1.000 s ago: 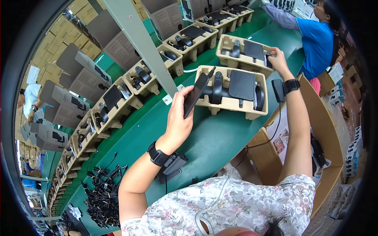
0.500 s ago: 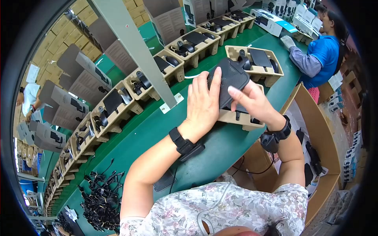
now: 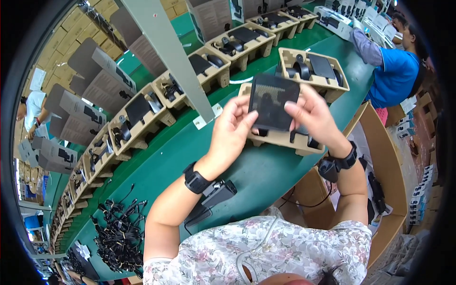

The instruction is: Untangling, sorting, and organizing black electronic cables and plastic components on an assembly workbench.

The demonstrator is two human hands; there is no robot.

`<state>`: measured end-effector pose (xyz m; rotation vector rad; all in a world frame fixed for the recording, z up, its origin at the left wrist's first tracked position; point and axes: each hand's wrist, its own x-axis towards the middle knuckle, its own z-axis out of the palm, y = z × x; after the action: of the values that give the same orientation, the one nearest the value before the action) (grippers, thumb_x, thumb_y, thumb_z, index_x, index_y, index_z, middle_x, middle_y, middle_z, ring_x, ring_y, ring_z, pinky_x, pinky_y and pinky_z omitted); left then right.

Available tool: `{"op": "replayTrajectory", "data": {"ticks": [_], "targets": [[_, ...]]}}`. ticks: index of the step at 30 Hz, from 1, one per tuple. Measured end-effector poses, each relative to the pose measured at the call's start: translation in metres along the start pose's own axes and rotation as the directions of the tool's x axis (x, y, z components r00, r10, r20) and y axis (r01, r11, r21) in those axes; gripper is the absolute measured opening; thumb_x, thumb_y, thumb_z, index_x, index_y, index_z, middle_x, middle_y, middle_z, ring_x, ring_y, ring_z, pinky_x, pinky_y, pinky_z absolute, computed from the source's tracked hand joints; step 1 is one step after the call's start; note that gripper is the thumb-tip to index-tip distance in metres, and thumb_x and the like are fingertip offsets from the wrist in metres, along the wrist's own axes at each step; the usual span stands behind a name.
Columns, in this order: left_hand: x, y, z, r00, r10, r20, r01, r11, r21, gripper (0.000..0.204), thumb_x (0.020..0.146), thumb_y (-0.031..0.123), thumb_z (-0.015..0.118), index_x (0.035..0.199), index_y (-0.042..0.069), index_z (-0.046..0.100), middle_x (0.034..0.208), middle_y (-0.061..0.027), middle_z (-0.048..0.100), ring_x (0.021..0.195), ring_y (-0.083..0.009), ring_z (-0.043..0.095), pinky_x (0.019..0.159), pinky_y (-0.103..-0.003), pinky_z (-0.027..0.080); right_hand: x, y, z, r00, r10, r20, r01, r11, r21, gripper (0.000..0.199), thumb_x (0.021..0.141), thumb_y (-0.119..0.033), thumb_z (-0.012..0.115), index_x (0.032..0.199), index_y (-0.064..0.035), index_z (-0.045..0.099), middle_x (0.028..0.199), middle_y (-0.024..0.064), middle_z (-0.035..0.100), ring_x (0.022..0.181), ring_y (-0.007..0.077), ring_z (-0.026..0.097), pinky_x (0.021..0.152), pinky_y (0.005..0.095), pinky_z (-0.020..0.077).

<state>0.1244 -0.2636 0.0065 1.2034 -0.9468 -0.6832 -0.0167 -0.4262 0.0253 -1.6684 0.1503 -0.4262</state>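
Both of the worker's hands are on a flat black panel with rounded corners: the left hand pinches its left edge, thumb on the face turned up to us, and the right hand grips the opposite edge with its thumb laid over the front. The panel is tilted toward the worker, held above a moulded brown tray and hiding much of it, though a few dark parts peep out along the near side. Just behind, over to the right, sits another tray with black pieces in its hollows, also on the green surface. Each wrist wears a black strap, the left one and the right one. A pale metal post stands to the left, and past it a long curved line of filled trays runs away beside grey printed cartons. Nearer me on that side lies a tangled heap of black cables. At far right, beyond a big open cardboard box, a co-worker in blue reaches toward a white box.
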Motion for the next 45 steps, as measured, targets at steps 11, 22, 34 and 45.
{"op": "replayTrajectory", "data": {"ticks": [11, 22, 34, 45], "targets": [[-0.079, 0.03, -0.044, 0.985, 0.149, -0.084, -0.124, 0.96, 0.249, 0.031, 0.088, 0.012, 0.057, 0.116, 0.003, 0.048, 0.098, -0.0099, 0.062, 0.084, -0.0169, 0.06, 0.069, -0.029, 0.049, -0.014, -0.03, 0.069, 0.92, -0.371, 0.129, 0.379, 0.75, -0.542, 0.028, 0.087, -0.003, 0.051, 0.115, 0.0025, 0.05, 0.087, 0.0064, 0.058, 0.073, 0.0106, 0.055, 0.064, 0.0216, 0.0441], [-0.252, -0.023, -0.119, 0.927, -0.154, -0.341, 0.364, 0.582, 0.727, 0.034, 0.085, 0.01, 0.06, 0.115, 0.001, 0.047, 0.097, -0.0106, 0.062, 0.088, -0.0135, 0.06, 0.073, -0.027, 0.048, -0.042, 0.032, 0.167, 0.839, -0.191, 0.51, 0.454, 0.761, -0.463, 0.032, 0.081, -0.004, 0.061, 0.112, -0.0025, 0.053, 0.082, 0.0087, 0.059, 0.066, 0.0162, 0.056, 0.061, 0.0257, 0.0465], [-0.251, 0.02, -0.134, 0.648, 0.1, -0.755, -0.421, 0.873, -0.245, 0.012, 0.088, 0.007, 0.057, 0.094, 0.004, 0.048, 0.093, -0.001, 0.058, 0.083, -0.0057, 0.055, 0.072, -0.023, 0.046, -0.007, 0.038, 0.308, 0.853, 0.045, 0.519, -0.069, 0.997, 0.026, 0.029, 0.089, -0.008, 0.052, 0.116, -0.001, 0.046, 0.09, 0.0062, 0.061, 0.076, 0.0131, 0.059, 0.064, 0.0238, 0.0477], [-0.355, 0.0, -0.165, 0.638, 0.552, -0.536, 0.33, 0.434, 0.839, 0.031, 0.078, 0.002, 0.06, 0.107, 0.002, 0.052, 0.11, -0.013, 0.054, 0.101, -0.0273, 0.052, 0.089, -0.034, 0.04, 0.188, 0.024, 0.375, 0.709, -0.703, 0.051, 0.688, 0.675, -0.267, 0.029, 0.094, -0.021, 0.048, 0.116, -0.0028, 0.053, 0.09, 0.0061, 0.059, 0.083, 0.0137, 0.054, 0.074, 0.0255, 0.0431]]}}
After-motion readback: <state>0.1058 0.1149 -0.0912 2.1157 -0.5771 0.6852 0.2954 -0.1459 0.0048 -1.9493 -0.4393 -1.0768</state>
